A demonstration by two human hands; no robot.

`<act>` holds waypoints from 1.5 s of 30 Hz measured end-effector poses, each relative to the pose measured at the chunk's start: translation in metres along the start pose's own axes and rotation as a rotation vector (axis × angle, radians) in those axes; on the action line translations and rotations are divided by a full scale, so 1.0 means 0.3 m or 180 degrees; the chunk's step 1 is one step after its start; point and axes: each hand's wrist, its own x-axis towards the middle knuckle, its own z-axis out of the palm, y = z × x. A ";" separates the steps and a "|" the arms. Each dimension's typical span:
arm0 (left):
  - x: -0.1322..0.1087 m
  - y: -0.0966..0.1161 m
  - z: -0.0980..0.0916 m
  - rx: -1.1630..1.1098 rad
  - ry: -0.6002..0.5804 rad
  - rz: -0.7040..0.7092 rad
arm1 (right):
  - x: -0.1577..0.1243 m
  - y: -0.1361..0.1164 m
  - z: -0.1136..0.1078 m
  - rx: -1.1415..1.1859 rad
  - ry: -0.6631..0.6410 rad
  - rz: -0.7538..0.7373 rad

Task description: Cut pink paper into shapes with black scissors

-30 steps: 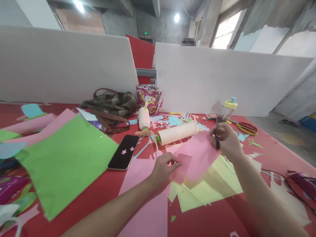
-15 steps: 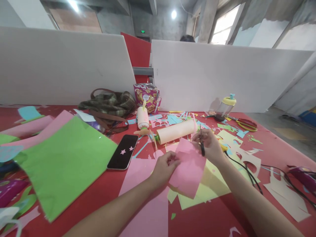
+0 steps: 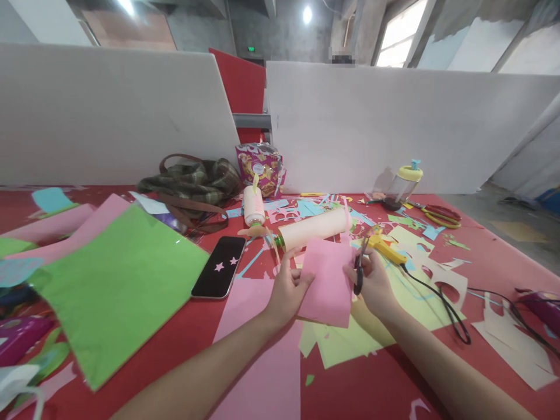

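Left hand [image 3: 286, 291] has a pinching grip on the pink paper [image 3: 327, 286], held above the yellow sheets [image 3: 350, 345] — right hand [image 3: 375, 281] grips scissors [image 3: 359, 279] by its other edge. I'd keep it taut, scissors angled away.

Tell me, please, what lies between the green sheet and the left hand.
In the head view, a phone bearing two pink stars lies there, then part of a pink sheet nearer the left hand.
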 end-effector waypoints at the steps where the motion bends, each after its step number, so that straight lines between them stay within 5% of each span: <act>1: 0.000 0.000 0.000 0.0023 -0.0044 -0.0016 | 0.001 -0.001 0.000 -0.0025 0.0033 0.0012; 8: 0.006 -0.006 -0.003 0.0811 -0.0045 0.0279 | 0.006 0.001 -0.010 -0.0226 0.0224 -0.0271; 19: 0.006 -0.010 -0.009 0.1176 0.0690 0.0479 | -0.032 0.010 0.020 0.0023 -0.0208 0.0002; 34: 0.017 -0.017 -0.006 0.0724 0.0171 0.0347 | -0.008 -0.009 -0.005 0.0128 0.0037 0.0121; 45: 0.019 -0.014 -0.005 0.0532 0.0121 0.0222 | 0.002 -0.011 -0.009 0.0191 0.0135 0.0066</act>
